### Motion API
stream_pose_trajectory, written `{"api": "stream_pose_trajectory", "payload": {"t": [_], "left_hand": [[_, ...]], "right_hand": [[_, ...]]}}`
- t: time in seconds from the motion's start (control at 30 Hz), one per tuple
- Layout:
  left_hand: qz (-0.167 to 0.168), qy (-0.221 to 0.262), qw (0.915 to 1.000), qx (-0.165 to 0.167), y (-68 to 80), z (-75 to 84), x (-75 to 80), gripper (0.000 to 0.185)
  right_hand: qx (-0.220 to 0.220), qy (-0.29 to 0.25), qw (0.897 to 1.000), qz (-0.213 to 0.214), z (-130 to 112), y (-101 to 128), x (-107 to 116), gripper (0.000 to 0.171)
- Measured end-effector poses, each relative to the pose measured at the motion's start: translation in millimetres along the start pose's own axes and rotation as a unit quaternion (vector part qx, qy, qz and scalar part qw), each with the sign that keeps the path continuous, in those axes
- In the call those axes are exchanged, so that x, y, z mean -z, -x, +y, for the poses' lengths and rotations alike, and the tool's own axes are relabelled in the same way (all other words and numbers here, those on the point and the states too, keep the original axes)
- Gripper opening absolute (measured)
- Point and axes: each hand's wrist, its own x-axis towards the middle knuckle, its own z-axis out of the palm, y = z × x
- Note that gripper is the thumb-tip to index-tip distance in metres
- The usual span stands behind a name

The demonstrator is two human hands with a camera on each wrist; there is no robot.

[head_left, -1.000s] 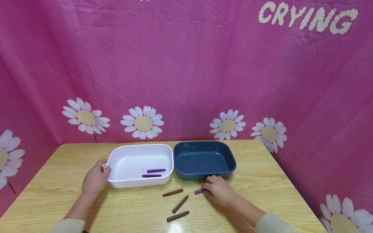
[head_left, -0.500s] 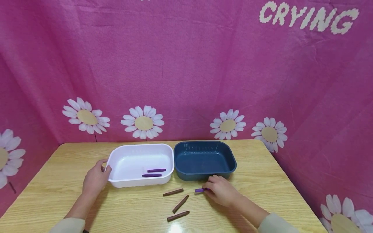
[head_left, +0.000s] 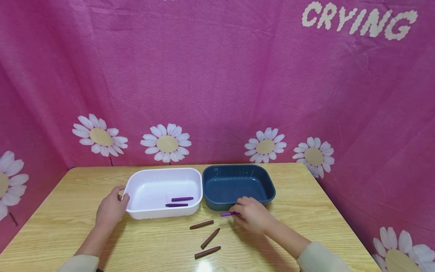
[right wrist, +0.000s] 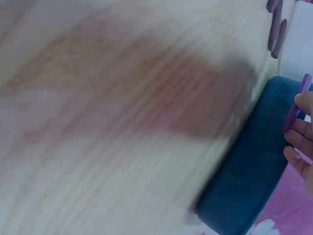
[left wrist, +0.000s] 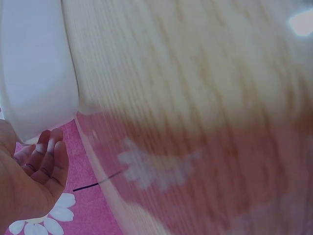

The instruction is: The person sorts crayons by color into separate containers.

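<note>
Purple crayon is pinched by the right hand fingers just before the blue tub. Left hand fingers curl on the white tub rim. Only the right wrist view shows the crayon clear of the bench.

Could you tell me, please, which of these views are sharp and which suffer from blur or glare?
Head view: sharp and evenly lit, with one small glare spot on the table at the near edge. Left wrist view: table grain smeared by blur, though the left hand and white bin read fairly clearly. Right wrist view: heavily blurred; only the blue bin and purple crayon are recognisable.
</note>
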Motion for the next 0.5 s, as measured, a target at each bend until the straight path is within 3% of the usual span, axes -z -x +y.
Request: {"api": "stream_pose_trajectory", "payload": {"t": [0.3,0.5], "left_hand": [[0.002,0.001,1.0,-0.004,-0.1,0.4,0.8,0.047],[-0.001,0.001,1.0,-0.001,0.0,0.6,0.6,0.047]], "right_hand": [[0.018,0.001,1.0,0.015,-3,-22,8,0.009],[0.013,-0.006,1.0,0.003,-10,-40,14,0.011]]}}
